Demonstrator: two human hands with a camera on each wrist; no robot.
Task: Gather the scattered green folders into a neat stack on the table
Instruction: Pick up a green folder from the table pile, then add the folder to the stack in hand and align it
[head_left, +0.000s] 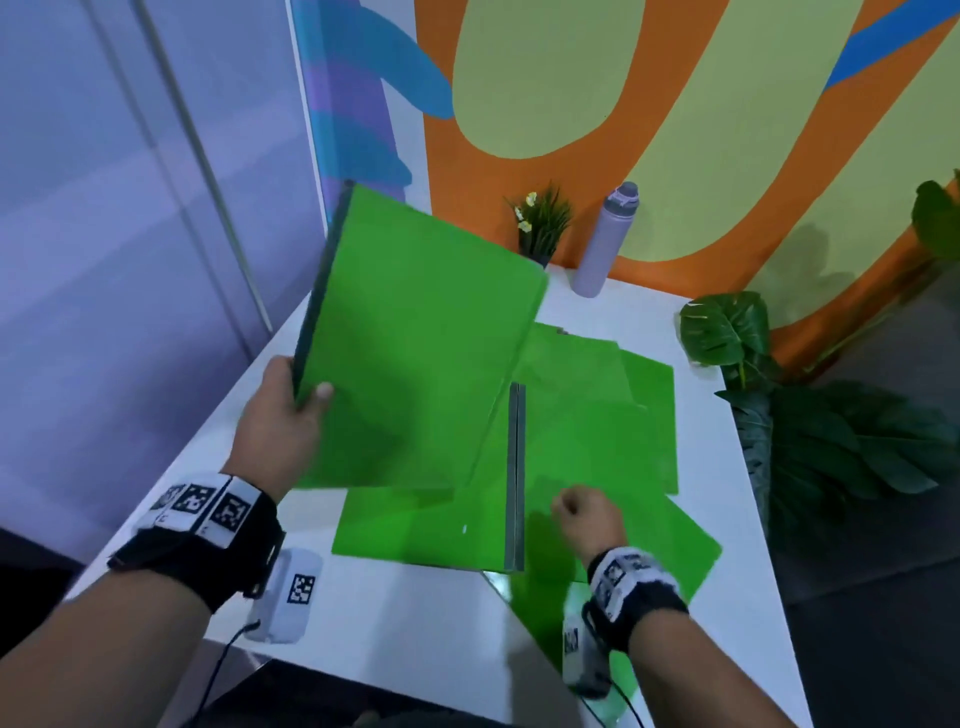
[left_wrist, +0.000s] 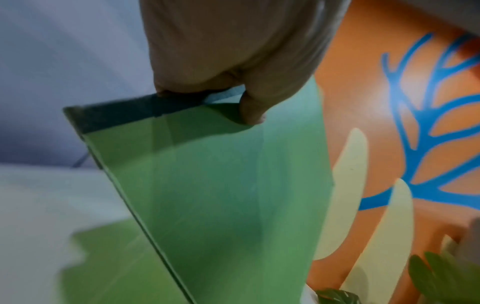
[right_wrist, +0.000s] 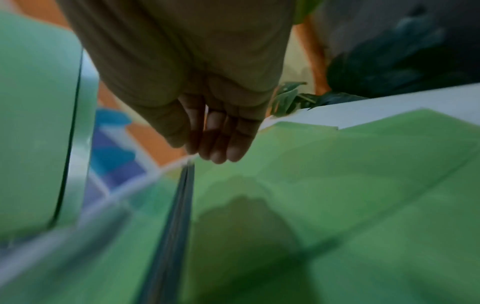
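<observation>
Progress: the gathering is under way, not finished. One green folder is off the table, held tilted in the left hand at about 10 o'clock from the centre of the white table. The thumb lies on the folder's face and the fingers wrap behind its dark spine edge, a firm pinch near the lower corner; the left wrist view confirms the grasp on the spine.

The remaining folders lie flat on the table, from the centre out toward 3 o'clock, overlapping at differing angles with corners fanned out. That is a loose pile, not a neat stack. One of them hangs past the near table edge at about 5 o'clock. An exact count cannot be made, since the sheets overlap.

The right hand sits over the pile at about 4 o'clock, just beside a dark spine strip that runs toward 12 o'clock. From the head view the fingers look curled; the right wrist view shows the fingers extended downward and close to the sheets. Whether they grip or merely touch a folder cannot be told.

Condition of the item: thin, flexible, bright green covers with a dark binding edge and rounded corners; the surface appears smooth and slightly translucent.

Outstanding, in my judgement: lay the held folder on the pile, square all the edges, and draw the overhanging sheet back onto the table.
</observation>
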